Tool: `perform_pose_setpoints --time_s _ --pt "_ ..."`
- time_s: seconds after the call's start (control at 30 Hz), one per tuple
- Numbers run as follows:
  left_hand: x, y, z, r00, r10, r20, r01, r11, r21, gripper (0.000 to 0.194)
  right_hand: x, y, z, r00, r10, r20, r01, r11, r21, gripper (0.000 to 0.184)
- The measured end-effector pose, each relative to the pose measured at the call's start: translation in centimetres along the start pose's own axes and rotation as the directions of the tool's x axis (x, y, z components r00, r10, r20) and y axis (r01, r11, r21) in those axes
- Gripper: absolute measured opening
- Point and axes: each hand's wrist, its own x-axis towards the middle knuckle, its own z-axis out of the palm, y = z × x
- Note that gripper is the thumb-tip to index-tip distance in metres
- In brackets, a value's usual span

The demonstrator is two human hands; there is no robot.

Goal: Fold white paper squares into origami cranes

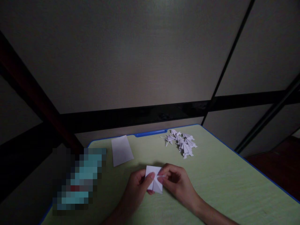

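A small white folded paper [153,178] is held just above the pale green table [225,181] between both hands. My left hand [137,189] pinches its left edge with thumb and fingers closed. My right hand [174,181] pinches its right edge, fingertips pressed on the fold. The paper shows a centre crease and angled flaps.
A flat white paper sheet [121,150] lies at the back left of the table. A pile of several folded white paper figures [182,142] sits at the back right. A blurred-out patch [79,181] covers the table's left edge. The table has a blue rim [150,133] and stands against a wall.
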Motion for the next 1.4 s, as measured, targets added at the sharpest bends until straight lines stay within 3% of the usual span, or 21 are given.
perform_pose_setpoints --time_s 0.2,0.33,0.5,0.87,1.23,1.4 --pt "-0.1 0.1 -0.4 0.997 -0.004 0.075 0.005 1.0 -0.002 0.026 0.0 -0.4 0.0 0.989 -0.133 -0.066 0.127 0.988 -0.083 0.016" --pt "-0.1 0.2 -0.5 0.997 0.012 0.077 -0.012 1.0 -0.01 0.021 -0.2 -0.6 -0.1 0.97 -0.241 -0.003 0.238 0.959 -0.154 0.012" --pt "0.0 0.3 -0.8 0.995 0.029 0.093 -0.022 0.997 -0.074 0.019 -0.4 -0.9 -0.2 0.955 -0.287 0.076 0.296 0.93 -0.217 0.009" --pt "0.5 0.0 -1.3 0.99 -0.063 0.125 0.079 0.989 -0.123 0.028 -0.3 -0.6 -0.3 0.947 -0.303 0.102 0.32 0.899 -0.299 0.01" --pt "0.4 -0.3 -1.0 0.998 -0.008 0.07 0.009 1.0 -0.022 0.027 -0.3 -0.6 -0.2 0.948 -0.285 0.143 0.312 0.919 -0.24 0.013" --pt "0.5 -0.4 -1.0 0.999 0.05 0.005 -0.051 0.999 0.008 0.022 -0.2 -0.7 -0.2 0.971 -0.197 0.133 0.212 0.971 -0.109 0.011"
